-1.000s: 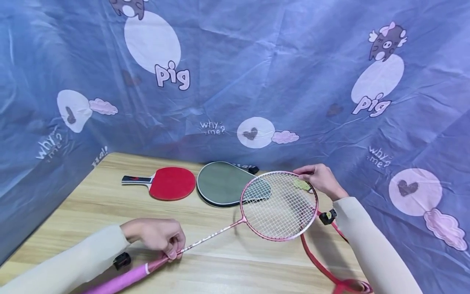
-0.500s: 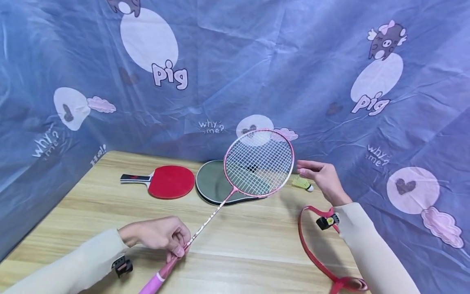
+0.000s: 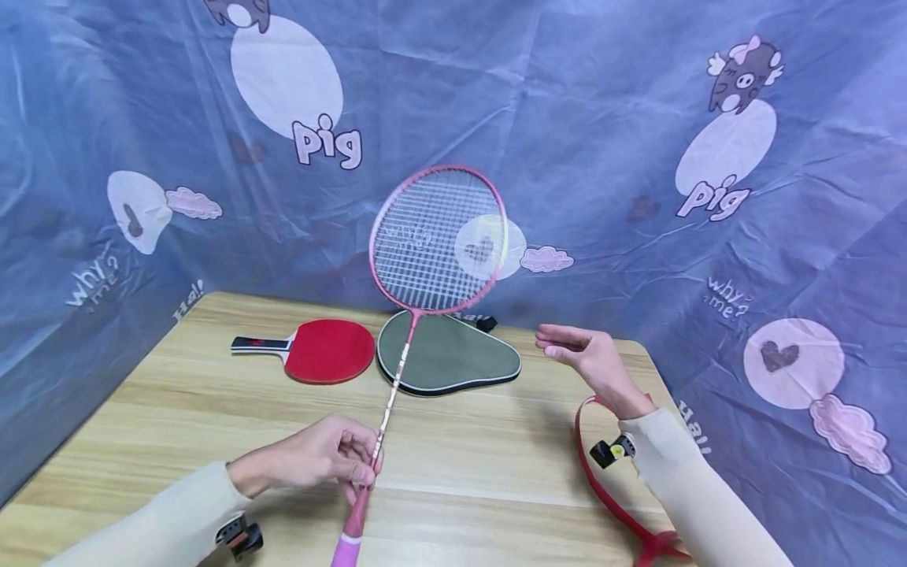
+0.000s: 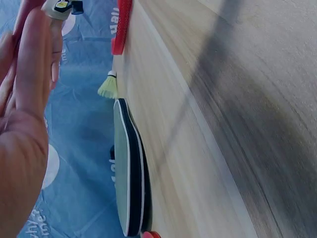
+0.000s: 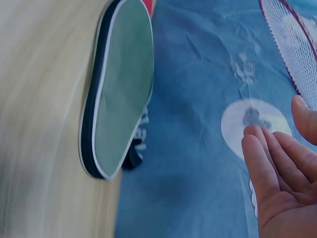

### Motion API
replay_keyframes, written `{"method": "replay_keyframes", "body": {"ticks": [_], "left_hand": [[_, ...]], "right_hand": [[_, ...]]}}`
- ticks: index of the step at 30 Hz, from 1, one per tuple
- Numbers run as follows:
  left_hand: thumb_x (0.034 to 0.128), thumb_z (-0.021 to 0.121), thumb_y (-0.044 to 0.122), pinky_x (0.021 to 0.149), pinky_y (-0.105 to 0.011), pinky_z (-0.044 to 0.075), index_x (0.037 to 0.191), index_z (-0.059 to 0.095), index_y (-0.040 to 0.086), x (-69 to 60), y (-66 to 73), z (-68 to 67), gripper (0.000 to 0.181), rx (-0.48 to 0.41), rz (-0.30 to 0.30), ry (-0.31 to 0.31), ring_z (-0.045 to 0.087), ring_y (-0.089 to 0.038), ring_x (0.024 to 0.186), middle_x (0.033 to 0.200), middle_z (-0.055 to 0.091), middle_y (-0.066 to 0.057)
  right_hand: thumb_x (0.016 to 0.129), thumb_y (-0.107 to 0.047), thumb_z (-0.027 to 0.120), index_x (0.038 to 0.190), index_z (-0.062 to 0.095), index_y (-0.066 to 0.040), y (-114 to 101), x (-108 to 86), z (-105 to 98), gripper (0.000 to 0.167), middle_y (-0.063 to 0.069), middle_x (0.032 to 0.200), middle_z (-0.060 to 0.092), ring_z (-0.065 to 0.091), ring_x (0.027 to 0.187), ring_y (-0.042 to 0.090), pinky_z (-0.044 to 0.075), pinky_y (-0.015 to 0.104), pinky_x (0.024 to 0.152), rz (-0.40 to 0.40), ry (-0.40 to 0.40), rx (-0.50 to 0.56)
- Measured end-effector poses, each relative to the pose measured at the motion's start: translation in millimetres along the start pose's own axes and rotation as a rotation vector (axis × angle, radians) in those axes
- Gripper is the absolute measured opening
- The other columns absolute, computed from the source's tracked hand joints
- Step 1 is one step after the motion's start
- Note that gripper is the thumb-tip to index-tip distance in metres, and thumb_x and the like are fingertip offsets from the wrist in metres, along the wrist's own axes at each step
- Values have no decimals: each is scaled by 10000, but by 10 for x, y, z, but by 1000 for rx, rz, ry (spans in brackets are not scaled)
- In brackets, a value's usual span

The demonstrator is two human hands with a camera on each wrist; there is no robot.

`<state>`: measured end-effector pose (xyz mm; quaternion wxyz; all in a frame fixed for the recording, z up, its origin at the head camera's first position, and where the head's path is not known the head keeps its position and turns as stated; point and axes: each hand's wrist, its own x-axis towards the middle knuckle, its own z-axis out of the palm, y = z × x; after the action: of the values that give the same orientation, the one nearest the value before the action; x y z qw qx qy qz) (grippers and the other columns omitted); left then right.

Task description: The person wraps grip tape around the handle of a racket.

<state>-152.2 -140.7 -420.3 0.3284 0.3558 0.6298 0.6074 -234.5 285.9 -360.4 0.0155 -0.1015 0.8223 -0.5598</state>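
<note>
A pink badminton racket (image 3: 432,252) is held up, tilted, with its strung head in front of the blue backdrop. My left hand (image 3: 326,457) pinches its shaft just above the pink grip, which runs out of the head view's bottom edge. My right hand (image 3: 588,362) is held to the right of the racket, fingers extended and holding nothing. In the right wrist view the racket head shows at upper right, apart from that hand's fingers. My left hand (image 4: 27,119) fills the left edge of its wrist view, where its grasp is hidden.
On the wooden table (image 3: 482,488) lie a red table tennis bat (image 3: 333,351) and a green paddle case (image 3: 453,354). A red band (image 3: 602,488) curves beneath the right forearm. The left wrist view shows a yellow shuttlecock (image 4: 108,85). Patterned blue cloth (image 3: 602,157) stands behind.
My right hand has let go of the racket head's rim and moved slightly left. My left hand has swung the racket upward and leftward, from nearly level to nearly upright.
</note>
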Motion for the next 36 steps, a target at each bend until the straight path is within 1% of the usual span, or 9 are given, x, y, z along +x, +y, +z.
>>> {"method": "replay_keyframes", "body": {"ticks": [3, 6, 9, 13, 16, 21, 23, 27, 36], "left_hand": [[951, 668, 64, 676, -480, 613, 991, 596, -175, 24, 11, 8, 252, 12, 51, 72, 732, -82, 768, 875, 596, -446], [952, 672, 70, 691, -459, 617, 996, 596, -179, 48, 16, 7, 264, 24, 74, 129, 740, -85, 776, 888, 618, -433], [946, 679, 67, 696, -451, 619, 995, 603, -177, 75, 11, 6, 260, 40, 88, 187, 744, -98, 779, 884, 674, -349], [941, 683, 56, 701, -438, 625, 997, 612, -168, 128, 4, 12, 242, 61, 87, 274, 740, -99, 786, 872, 714, -154], [938, 687, 57, 711, -424, 629, 1000, 616, -165, 184, -1, 25, 241, 64, 76, 343, 739, -102, 788, 883, 710, -102], [931, 691, 34, 727, -405, 631, 1018, 624, -190, 301, -3, 54, 249, 44, 87, 462, 747, -107, 782, 905, 697, -184], [925, 695, 21, 729, -387, 631, 1031, 632, -193, 355, -4, 59, 247, 49, 98, 519, 747, -89, 786, 926, 695, -234], [916, 701, 6, 729, -357, 631, 1065, 649, -172, 466, -11, 50, 238, 57, 120, 625, 749, -75, 785, 990, 681, -357], [898, 700, -50, 748, -370, 630, 1053, 636, -184, 684, -84, 16, 215, -37, 201, 809, 757, -98, 796, 972, 696, -312]], "right_hand": [[924, -173, 745, 1354, 614, 22, -4, -38, 82, 490, 65, 1215, 755, 729, 1058, 49, 549, 154, 909, -11, -27, -21], [922, -151, 741, 1342, 624, 22, -7, -61, 150, 469, 191, 1278, 704, 729, 1091, 99, 548, 156, 911, -19, -52, -36], [919, -139, 742, 1339, 622, 33, -15, -78, 208, 469, 233, 1301, 678, 727, 1108, 121, 541, 148, 916, -27, -73, -44], [909, -112, 745, 1333, 631, 26, -32, -105, 293, 460, 235, 1300, 679, 723, 1063, 41, 540, 146, 912, -22, -89, -40], [908, -113, 746, 1326, 641, 12, -46, -137, 378, 449, 223, 1283, 694, 719, 1059, 29, 543, 153, 907, -22, -115, -49], [910, -132, 748, 1300, 666, -6, -47, -202, 558, 419, 184, 1241, 726, 710, 1156, 264, 549, 170, 909, -51, -166, -78], [901, -143, 759, 1284, 683, -30, -41, -228, 634, 407, 158, 1216, 743, 707, 1155, 299, 554, 174, 903, -59, -175, -99], [896, -150, 764, 1283, 683, -37, -18, -280, 767, 411, 157, 1227, 738, 713, 1139, 278, 568, 204, 914, -66, -198, -111], [870, -159, 786, 1320, 633, 12, 81, -362, 1004, 505, 203, 1315, 679, 648, 1225, 401, 544, 349, 1010, -169, -258, -109]]}}
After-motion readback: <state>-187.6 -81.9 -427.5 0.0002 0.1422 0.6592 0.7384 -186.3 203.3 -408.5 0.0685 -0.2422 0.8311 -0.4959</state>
